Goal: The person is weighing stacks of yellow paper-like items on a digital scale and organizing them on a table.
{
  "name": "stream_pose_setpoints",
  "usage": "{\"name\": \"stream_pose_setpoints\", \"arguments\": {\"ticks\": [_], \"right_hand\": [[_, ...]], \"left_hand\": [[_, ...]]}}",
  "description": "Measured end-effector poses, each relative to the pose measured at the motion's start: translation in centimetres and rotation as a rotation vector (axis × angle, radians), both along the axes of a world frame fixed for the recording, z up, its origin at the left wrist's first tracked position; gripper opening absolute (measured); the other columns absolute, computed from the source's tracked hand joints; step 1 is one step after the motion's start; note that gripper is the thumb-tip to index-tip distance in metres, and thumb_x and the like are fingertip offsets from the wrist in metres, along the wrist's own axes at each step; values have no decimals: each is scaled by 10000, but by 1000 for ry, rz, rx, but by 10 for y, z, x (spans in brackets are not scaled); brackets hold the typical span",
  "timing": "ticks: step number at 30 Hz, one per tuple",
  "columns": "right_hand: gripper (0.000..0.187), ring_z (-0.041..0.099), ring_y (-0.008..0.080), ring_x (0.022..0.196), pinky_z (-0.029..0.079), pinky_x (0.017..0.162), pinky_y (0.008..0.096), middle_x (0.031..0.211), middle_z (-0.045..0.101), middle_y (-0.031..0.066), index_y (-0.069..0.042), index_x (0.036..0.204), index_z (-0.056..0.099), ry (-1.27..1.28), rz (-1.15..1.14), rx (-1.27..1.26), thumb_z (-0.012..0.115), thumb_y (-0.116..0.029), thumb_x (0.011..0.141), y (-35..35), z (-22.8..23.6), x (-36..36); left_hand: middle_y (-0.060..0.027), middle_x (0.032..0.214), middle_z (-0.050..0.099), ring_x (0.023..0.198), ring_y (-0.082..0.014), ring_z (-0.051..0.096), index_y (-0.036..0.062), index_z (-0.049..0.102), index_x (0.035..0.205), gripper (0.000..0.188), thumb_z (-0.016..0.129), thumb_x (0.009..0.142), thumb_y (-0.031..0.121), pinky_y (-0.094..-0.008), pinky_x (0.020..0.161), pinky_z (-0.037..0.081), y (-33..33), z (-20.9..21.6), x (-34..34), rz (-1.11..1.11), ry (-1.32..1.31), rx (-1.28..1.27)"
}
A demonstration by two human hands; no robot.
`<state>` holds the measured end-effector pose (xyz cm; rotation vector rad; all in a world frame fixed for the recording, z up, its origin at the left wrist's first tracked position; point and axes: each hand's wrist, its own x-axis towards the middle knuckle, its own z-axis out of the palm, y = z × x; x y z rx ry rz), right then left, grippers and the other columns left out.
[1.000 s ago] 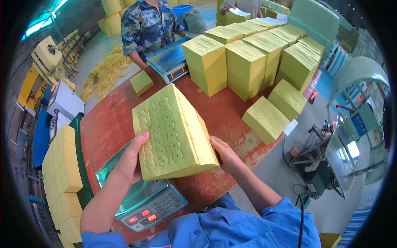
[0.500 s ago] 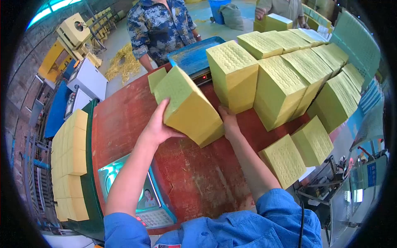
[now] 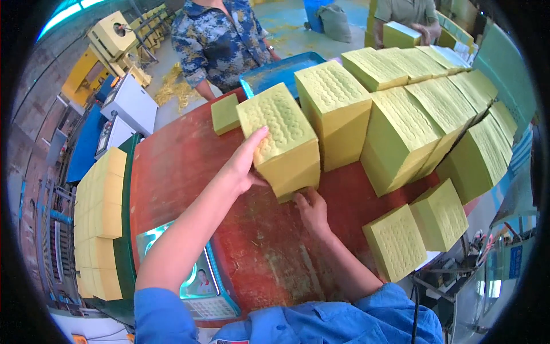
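Observation:
An upright stack of yellow embossed paper (image 3: 289, 163) is in front of me over the red table, its patterned top facing up. My left hand (image 3: 243, 163) is closed around its left side, thumb on the top edge. At the lower right corner, my right hand (image 3: 313, 212) grips the bottom edge with curled fingers; some fingertips are hidden. Just to the right, another tall paper stack (image 3: 338, 120) stands very close. A smaller yellow block (image 3: 226, 114) lies behind the held stack, on its left.
More paper stacks (image 3: 404, 140) line the right side, with two smaller bundles (image 3: 395, 241) nearer me. A scale (image 3: 209, 286) sits at the near left of the red table (image 3: 172, 178). Beyond a blue tray (image 3: 281, 74), a person in a camouflage shirt (image 3: 220, 46) stands; another handles paper far right.
The held stack has tipped from a leftward lean to nearly upright and shifted right, toward the row of stacks. My right hand has moved down to its bottom corner.

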<state>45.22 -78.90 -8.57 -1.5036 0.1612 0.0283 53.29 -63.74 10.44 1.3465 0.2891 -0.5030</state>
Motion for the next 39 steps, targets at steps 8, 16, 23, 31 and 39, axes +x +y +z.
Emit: {"name": "stream_pose_setpoints", "arguments": {"ticks": [8, 16, 23, 31, 39], "right_hand": [[363, 585, 191, 995, 544, 704, 308, 1193, 586, 107, 14, 1259, 530, 10, -9, 9, 607, -68, 914, -6, 6, 40], [181, 560, 131, 880, 473, 798, 301, 977, 596, 47, 5, 1086, 598, -182, 117, 159, 525, -56, 932, 11, 40, -6], [138, 576, 130, 829, 466, 774, 276, 898, 633, 58, 1, 994, 606, -383, 473, 185, 486, -13, 927, 121, 177, -119], [136, 596, 137, 910, 497, 820, 289, 973, 637, 70, 19, 1030, 589, -439, 986, 152, 493, 15, 934, 290, 209, -181], [372, 644, 233, 993, 507, 864, 343, 1126, 636, 171, -30, 1241, 555, -803, 1073, -387, 619, -121, 887, 569, 180, -131]], "left_hand": [[-120, 1574, 251, 1424, -397, 203, 224, 311, 1497, 894, 514, 800, 746, -755, 1007, 181, -7, -7, 51, -267, -83, -45], [-211, 1433, 442, 1321, -297, 430, -3, 410, 1414, 726, 574, 915, 498, -472, 1022, 406, 26, 4, -48, 60, -486, 117], [-77, 1248, 599, 1172, -185, 550, 29, 562, 1285, 471, 607, 944, 351, -368, 921, 486, 175, 35, -232, 213, -372, 183], [-94, 1137, 653, 1051, -154, 615, 44, 621, 1211, 356, 586, 966, 300, -339, 886, 509, 364, 47, -386, 435, -387, 261], [-202, 1198, 639, 1112, -291, 616, -36, 586, 1229, 498, 593, 919, 354, -359, 962, 470, 626, -4, -357, 561, -326, 1292]]}}
